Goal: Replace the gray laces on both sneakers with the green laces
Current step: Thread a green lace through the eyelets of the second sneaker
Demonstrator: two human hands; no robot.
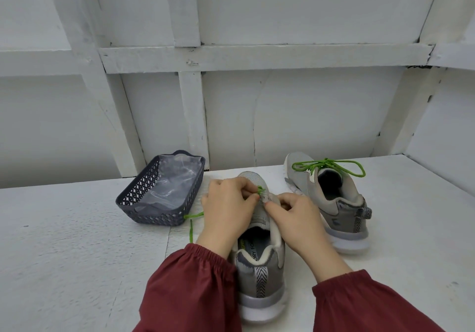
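A gray sneaker (259, 275) stands in front of me, heel toward me, toe pointing away. My left hand (228, 208) pinches a green lace (261, 190) at the sneaker's eyelets. A loose stretch of that green lace trails out on the table to the left of my wrist. My right hand (295, 218) grips the sneaker's upper beside the tongue. A second gray sneaker (334, 198) stands to the right, laced with a green lace (331, 166) tied in a bow. No gray lace is visible.
A dark gray plastic basket (144, 203) lined with clear plastic sits on the white table (77, 254) to the left, near the back wall. White framed wall panels rise behind the table.
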